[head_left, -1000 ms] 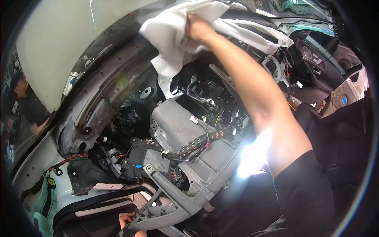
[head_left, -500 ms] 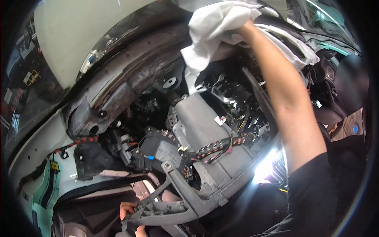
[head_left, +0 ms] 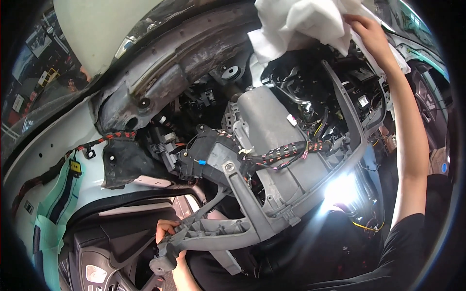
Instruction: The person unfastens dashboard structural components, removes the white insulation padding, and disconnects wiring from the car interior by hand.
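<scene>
My left hand (head_left: pixel 167 232) is closed around the near-left end of a grey dashboard frame (head_left: pixel 213 238), its fingers behind the bar and the wrist below it. At the upper right, my right hand (head_left: pixel 371 39) has its fingers stretched out at the right edge of a crumpled white padding sheet (head_left: pixel 306 24); its thumb is hidden. The sheet lies in folds over the far part of the stripped dashboard area. Within the frame are a grey housing (head_left: pixel 264 116) and a taped wiring harness (head_left: pixel 286 154).
A bright work lamp (head_left: pixel 341 190) shines below the frame's right side, with a yellow wire (head_left: pixel 364 227) nearby. A car door panel (head_left: pixel 99 252) stands at the lower left. Mint-green fabric (head_left: pixel 60 211) hangs on the left body pillar, and a dark harness runs along the white bodywork.
My right hand has drawn back to the right, out of the white padding sheet's folds. My left hand keeps its grip on the dashboard frame. The view has shifted, showing more of the frame's right side.
</scene>
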`<state>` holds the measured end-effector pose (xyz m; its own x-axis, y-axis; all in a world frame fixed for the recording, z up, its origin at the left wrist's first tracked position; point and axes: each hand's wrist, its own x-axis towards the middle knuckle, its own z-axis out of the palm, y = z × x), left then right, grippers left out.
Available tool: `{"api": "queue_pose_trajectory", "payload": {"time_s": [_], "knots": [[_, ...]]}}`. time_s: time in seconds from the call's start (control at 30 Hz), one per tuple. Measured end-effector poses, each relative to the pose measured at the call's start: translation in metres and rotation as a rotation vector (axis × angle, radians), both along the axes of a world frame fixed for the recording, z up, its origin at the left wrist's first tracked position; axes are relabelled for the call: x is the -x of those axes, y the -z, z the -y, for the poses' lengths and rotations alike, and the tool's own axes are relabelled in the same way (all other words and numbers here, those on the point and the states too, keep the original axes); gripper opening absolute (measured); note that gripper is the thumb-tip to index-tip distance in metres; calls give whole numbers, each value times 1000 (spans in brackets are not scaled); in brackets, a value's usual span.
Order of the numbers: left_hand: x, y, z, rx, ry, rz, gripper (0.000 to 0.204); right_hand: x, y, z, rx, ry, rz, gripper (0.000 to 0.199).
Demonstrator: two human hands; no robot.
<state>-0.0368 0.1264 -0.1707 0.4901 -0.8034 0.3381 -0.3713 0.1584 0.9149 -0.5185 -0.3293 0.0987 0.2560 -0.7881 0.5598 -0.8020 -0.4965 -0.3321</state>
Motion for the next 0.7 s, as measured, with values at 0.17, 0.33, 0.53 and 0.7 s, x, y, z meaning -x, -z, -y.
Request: {"api": "queue_pose_trajectory", "payload": {"time_s": [0.17, 0.33, 0.53, 0.7], "knots": [[3, -12, -2, 4, -12, 3, 23, -35, 33, -131, 171, -16, 283, 28], [0, 6, 15, 14, 3, 248, 16, -26, 99, -272, 337, 13, 236, 22], [-52, 44, -19, -430, -224, 1128, 47, -29, 204, -348, -65, -144, 1308, 27], [-29, 20, -13, -348, -181, 1280, 34, 11, 209, -387, -91, 164, 320, 24]]}}
